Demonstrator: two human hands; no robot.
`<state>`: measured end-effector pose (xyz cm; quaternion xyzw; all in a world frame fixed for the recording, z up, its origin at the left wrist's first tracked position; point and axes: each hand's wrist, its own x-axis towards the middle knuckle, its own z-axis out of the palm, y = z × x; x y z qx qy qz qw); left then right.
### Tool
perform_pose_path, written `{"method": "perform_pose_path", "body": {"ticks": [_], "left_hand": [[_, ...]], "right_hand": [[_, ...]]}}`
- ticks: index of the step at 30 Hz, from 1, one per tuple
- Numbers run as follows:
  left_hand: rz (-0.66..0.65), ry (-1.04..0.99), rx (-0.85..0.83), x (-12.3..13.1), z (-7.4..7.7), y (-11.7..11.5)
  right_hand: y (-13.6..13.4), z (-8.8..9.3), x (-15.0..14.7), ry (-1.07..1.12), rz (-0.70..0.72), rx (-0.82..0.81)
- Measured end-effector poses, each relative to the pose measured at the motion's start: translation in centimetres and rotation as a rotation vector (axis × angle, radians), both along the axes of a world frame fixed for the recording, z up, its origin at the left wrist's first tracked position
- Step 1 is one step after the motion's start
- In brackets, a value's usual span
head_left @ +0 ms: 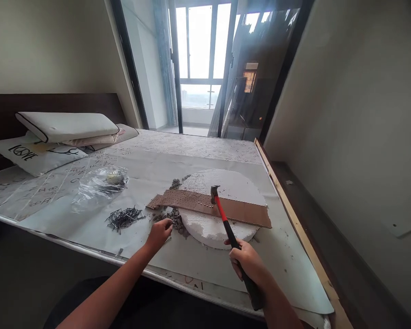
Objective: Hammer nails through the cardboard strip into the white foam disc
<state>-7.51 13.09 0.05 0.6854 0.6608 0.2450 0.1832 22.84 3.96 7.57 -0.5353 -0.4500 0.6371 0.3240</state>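
Note:
My right hand [245,259] is wrapped round the black grip of a hammer [222,210] with a red neck. The hammer's metal head is over a brown board [246,212] dotted with many small holes and a row of small pale spots. Under the board lies a round white foam slab [205,230]. My left hand [160,232] is closed, its fingers curled together beside a heap of small grey pieces [176,219] at the slab's left edge; what it holds, if anything, is hidden. Left of that hand is a pile of nails [125,218].
A clear plastic bag [101,185] with something dark inside lies at the left. Pale sheeting [144,162] covers part of the mattress. Pillows [68,128] rest by the headboard. A wooden rail [287,205] runs along the right edge, near the wall.

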Motion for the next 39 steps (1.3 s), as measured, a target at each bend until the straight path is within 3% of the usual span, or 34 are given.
{"method": "perform_pose_path", "body": {"ticks": [4, 7, 11, 14, 22, 28, 36, 39], "left_hand": [[-0.058, -0.354, -0.008, 4.7, 2.7, 2.0], [-0.109, -0.411, 0.086, 9.1, 3.9, 4.0], [-0.147, -0.36, 0.19, 13.6, 3.8, 6.8], [-0.135, -0.303, 0.197, 15.3, 3.0, 8.4], [-0.118, -0.347, 0.156, 15.6, 1.2, 9.7], [-0.122, -0.316, 0.167, 15.6, 1.0, 9.7], [-0.139, -0.323, 0.255, 15.7, 0.6, 9.4], [-0.138, -0.309, 0.273, 15.8, 0.5, 9.3]], "right_hand": [[-0.1, 0.1, 0.6, 0.034, -0.035, 0.039], [0.0, 0.4, 1.0, 0.076, -0.052, 0.041], [0.3, 0.3, 1.5, 0.085, -0.071, 0.035], [0.5, 0.1, 1.7, 0.09, -0.089, 0.029], [0.2, 0.8, 2.0, 0.082, -0.059, 0.019], [0.1, 1.2, 1.7, 0.045, -0.044, 0.006], [-2.0, 3.8, 1.9, -0.007, -0.072, 0.086], [-2.1, 3.9, 1.8, 0.017, -0.084, 0.059]]}}
